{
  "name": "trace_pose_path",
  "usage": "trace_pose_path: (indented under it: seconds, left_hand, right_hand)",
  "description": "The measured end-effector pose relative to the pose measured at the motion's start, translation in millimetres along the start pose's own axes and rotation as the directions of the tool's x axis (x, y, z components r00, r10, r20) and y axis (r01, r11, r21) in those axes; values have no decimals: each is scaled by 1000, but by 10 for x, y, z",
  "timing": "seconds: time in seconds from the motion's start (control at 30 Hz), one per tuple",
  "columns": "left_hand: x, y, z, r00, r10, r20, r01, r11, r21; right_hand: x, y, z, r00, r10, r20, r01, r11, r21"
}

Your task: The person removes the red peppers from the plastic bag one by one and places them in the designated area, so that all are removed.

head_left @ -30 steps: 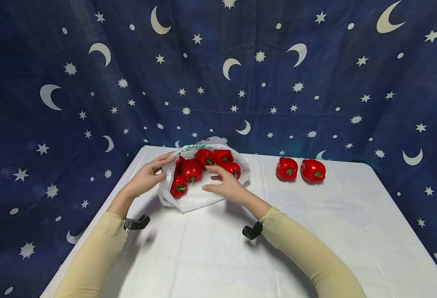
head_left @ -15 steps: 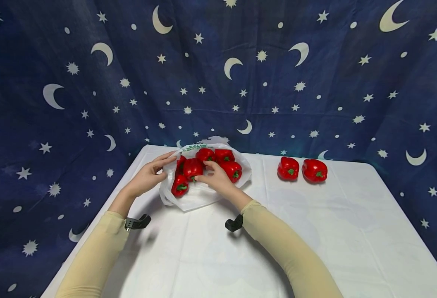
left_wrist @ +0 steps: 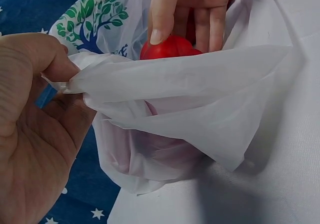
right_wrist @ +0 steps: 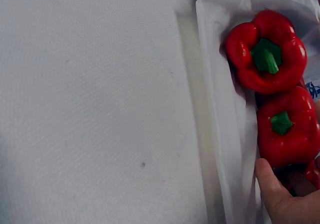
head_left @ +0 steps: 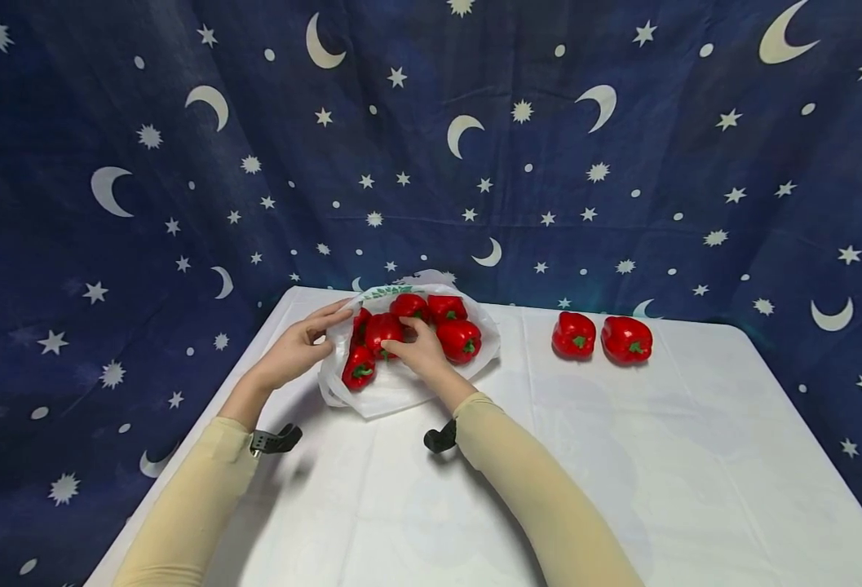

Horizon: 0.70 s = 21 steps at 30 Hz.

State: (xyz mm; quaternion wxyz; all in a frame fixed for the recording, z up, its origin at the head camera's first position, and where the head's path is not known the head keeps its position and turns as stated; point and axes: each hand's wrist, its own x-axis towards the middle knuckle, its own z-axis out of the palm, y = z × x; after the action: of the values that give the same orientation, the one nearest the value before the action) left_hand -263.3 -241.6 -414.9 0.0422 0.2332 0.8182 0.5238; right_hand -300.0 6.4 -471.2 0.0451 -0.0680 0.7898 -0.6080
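A white plastic bag [head_left: 394,397] lies on its side at the back left of the table, mouth toward me, with several red bell peppers inside. My left hand [head_left: 293,355] pinches the bag's left rim between thumb and fingers, as the left wrist view also shows. Reaching into the mouth, my right hand [head_left: 425,352] grips a red bell pepper [head_left: 381,331] with thumb in front and fingers behind. Another bell pepper [head_left: 360,368] lies in the bag's left front, and one [head_left: 460,341] is on its right side. Part of the gripped pepper is hidden by the bag in the left wrist view.
Two more red bell peppers, one [head_left: 574,335] beside the other [head_left: 627,340], stand on the white-covered table [head_left: 695,456] right of the bag. A dark blue curtain [head_left: 519,163] with moons and stars hangs behind. A green tree print [left_wrist: 95,19] marks the bag.
My right hand has moved left, deeper among the peppers in the bag, and its thumb and fingers have closed on one. My left hand keeps its hold on the rim.
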Motion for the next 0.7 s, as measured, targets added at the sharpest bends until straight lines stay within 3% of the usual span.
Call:
trace_pose_path:
  seconds: [0.7]
  left_hand:
    - [-11,-20,-5,1000,1,-3,-1,1000,-1]
  right_hand:
    - [48,20,75,999,28,-15,-29,999,-24]
